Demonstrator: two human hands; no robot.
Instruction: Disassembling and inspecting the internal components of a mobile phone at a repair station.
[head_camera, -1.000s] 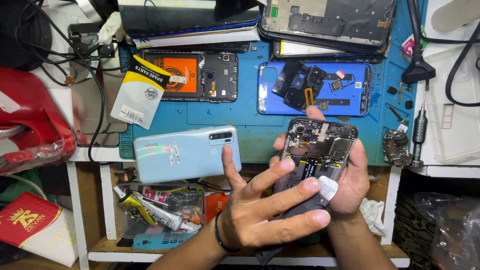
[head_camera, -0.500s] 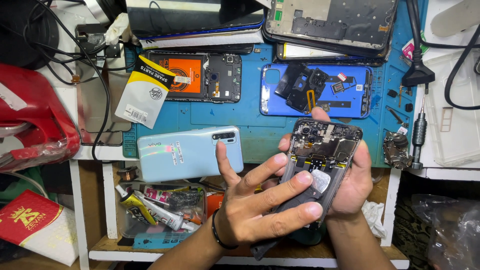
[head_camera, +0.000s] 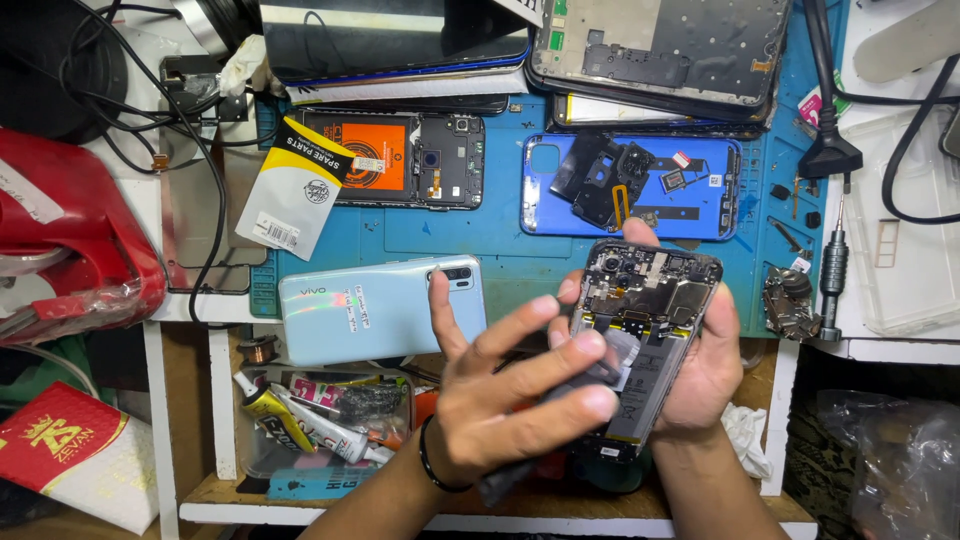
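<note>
A cluttered repair surface (head_camera: 500, 235) covered by a blue work mat, seen from above, with an open shelf below its near edge.

Nearest the viewer, the left hand (head_camera: 505, 400) lies with fingers spread and extended across the lower half of an opened phone (head_camera: 645, 330); it grips nothing that can be seen, its fingertips resting on the battery area. The right hand (head_camera: 705, 365) is curled under and around the phone from 3 o'clock, holding it tilted above the surface edge. The phone's back is already off and its circuit board and battery stand exposed; what the left fingers do beneath is hidden, so further progress cannot be judged.

At 9 o'clock of the hands lies a pale blue back cover (head_camera: 380, 310). On the shelf at 7 o'clock, glue tubes (head_camera: 300, 415). Farther off, at 12 o'clock, a blue phone shell (head_camera: 630, 188) carries loose parts; at 11 o'clock, another opened phone (head_camera: 415, 160) and a spare-parts pouch (head_camera: 295, 190). At 3 o'clock stands a screwdriver (head_camera: 832, 275). Farthest, stacked screens (head_camera: 400, 40) and frames.
</note>
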